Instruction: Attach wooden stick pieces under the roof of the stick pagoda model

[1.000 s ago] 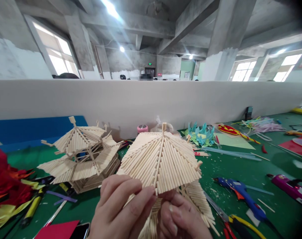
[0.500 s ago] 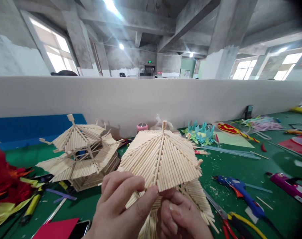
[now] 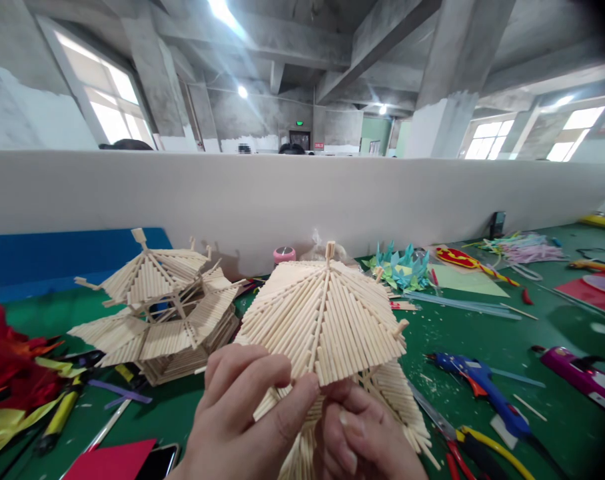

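Note:
A wooden-stick pavilion model (image 3: 327, 313) with a ribbed, peaked roof stands in front of me, its lower tier partly hidden by my hands. My left hand (image 3: 252, 413) is at the roof's near left edge, thumb and fingers closed on the corner by the thumb tip. Under the front edge of the same roof, my right hand (image 3: 357, 430) is closed with its fingers pinched together; whatever lies between them is hidden. To the left stands a second stick pavilion (image 3: 167, 300) with two roof tiers.
On the green table (image 3: 462, 333) at right lie a blue glue gun (image 3: 482, 387), a purple tool (image 3: 582, 377), pliers (image 3: 492, 453) and scissors (image 3: 435, 413). Red paper (image 3: 112, 460) and a phone (image 3: 157, 460) are at front left. A white partition (image 3: 282, 200) stands behind.
Both hands keep nearly the same place at the roof edge. The view has shifted very slightly; nothing has been taken hold of or let go.

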A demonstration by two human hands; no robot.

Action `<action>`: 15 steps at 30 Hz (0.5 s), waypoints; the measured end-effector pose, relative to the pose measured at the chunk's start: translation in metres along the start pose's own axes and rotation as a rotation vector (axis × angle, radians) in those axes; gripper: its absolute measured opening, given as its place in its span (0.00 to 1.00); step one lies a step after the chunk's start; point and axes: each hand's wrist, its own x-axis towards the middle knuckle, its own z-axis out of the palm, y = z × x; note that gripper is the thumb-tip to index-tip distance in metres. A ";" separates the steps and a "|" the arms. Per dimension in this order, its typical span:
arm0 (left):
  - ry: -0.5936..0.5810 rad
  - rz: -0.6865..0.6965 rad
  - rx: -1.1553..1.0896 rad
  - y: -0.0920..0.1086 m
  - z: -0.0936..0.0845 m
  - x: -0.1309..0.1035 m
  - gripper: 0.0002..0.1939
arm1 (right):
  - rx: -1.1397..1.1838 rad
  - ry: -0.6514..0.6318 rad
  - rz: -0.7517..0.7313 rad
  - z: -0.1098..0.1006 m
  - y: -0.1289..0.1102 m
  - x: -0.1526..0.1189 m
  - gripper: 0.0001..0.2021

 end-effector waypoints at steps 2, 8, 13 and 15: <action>0.022 -0.007 -0.015 0.000 0.001 -0.001 0.09 | 0.008 -0.006 0.004 -0.001 0.000 0.000 0.13; -0.005 0.032 -0.003 0.001 -0.001 -0.001 0.09 | 0.036 -0.053 -0.010 -0.002 0.002 0.001 0.12; 0.023 0.004 -0.036 0.000 -0.003 -0.002 0.08 | 0.032 -0.038 -0.016 -0.002 0.003 -0.001 0.13; 0.025 -0.012 -0.076 0.001 -0.005 -0.006 0.08 | 0.031 -0.033 -0.018 -0.001 0.003 -0.002 0.15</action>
